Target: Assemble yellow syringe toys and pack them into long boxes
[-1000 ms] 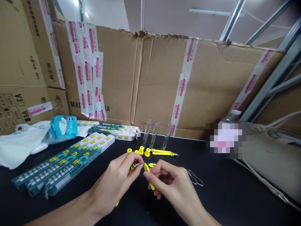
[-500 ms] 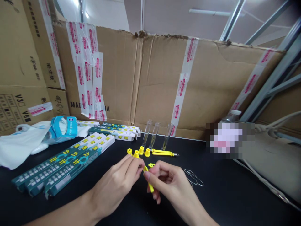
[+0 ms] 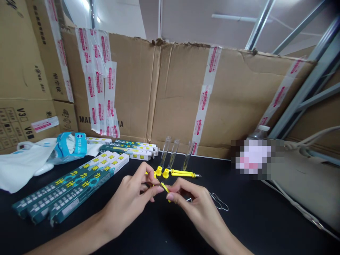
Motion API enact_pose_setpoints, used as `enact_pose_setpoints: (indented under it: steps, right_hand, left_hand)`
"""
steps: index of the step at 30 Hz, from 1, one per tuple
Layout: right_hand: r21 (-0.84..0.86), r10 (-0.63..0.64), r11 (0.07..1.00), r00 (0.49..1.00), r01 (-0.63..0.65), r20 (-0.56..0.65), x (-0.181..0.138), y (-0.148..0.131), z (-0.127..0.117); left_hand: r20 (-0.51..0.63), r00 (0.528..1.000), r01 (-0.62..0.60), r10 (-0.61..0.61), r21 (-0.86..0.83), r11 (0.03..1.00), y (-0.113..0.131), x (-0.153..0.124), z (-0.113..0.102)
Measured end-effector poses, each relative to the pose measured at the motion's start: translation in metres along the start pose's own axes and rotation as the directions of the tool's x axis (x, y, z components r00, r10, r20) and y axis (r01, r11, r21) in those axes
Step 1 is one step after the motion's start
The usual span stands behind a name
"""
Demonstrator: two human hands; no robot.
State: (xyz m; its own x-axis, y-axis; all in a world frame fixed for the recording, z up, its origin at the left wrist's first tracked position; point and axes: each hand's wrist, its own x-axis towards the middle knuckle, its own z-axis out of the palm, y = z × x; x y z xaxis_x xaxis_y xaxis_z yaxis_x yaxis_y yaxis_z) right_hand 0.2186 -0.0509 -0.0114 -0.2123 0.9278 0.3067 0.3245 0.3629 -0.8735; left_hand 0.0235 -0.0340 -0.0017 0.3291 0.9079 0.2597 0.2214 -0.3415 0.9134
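My left hand (image 3: 132, 202) and my right hand (image 3: 193, 205) meet over the black table (image 3: 252, 219). Both pinch a thin yellow stick (image 3: 165, 187) between their fingertips; the left also seems to grip a small dark part at its end. Just behind lie yellow caps (image 3: 162, 172) and a yellow pen-like tool (image 3: 184, 173). Three clear tubes (image 3: 174, 153) lean against the cardboard wall (image 3: 172, 95). Bent wire clips (image 3: 219, 202) lie right of my right hand.
Several long green and white boxes (image 3: 71, 187) lie at the left, more (image 3: 130, 147) by the wall. A blue packet (image 3: 69, 145) and white plastic bag (image 3: 21, 163) sit far left. A bottle (image 3: 261, 131), cables and a metal frame (image 3: 305, 88) stand right.
Both hands have risen slightly toward the caps, and the yellow stick is held shorter and flatter between the fingertips. The view has shifted a little.
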Motion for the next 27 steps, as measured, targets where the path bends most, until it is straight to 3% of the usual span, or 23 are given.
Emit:
enact_pose_setpoints:
  steps: [3,7,11,15,21,24,27]
  right_hand:
    - [0.217,0.128,0.966,0.989,-0.14,0.069,0.003,0.001,0.001]
    - [0.418,0.261,0.83,0.919,-0.37,0.295,0.009,0.002,0.001]
    - [0.455,0.248,0.801,0.907,-0.39,0.341,0.011,0.001,-0.001]
    - [0.459,0.234,0.786,0.886,-0.415,0.401,0.009,0.003,-0.001]
    - [0.229,0.287,0.895,0.887,-0.383,0.361,0.007,0.0,0.001]
    - [-0.021,0.238,0.971,0.948,-0.239,0.21,0.005,-0.005,0.001]
    - [-0.31,0.062,0.95,0.993,-0.028,0.1,0.001,-0.008,0.0]
  left_hand:
    - [-0.003,1.0,0.013,-0.013,-0.04,0.999,0.004,0.0,0.001]
    - [0.018,0.997,-0.072,0.071,0.096,0.993,0.002,-0.003,0.002]
    - [0.057,0.986,-0.168,0.16,0.218,0.961,-0.003,-0.007,0.001]
    - [0.091,0.986,-0.156,0.139,0.22,0.963,-0.003,-0.009,0.001]
    - [0.132,0.986,-0.134,0.104,0.244,0.961,-0.003,-0.012,0.003]
    - [0.152,0.987,-0.095,0.05,0.305,0.948,-0.006,-0.012,0.003]
    - [0.172,0.985,-0.073,0.013,0.351,0.934,-0.006,-0.011,0.002]
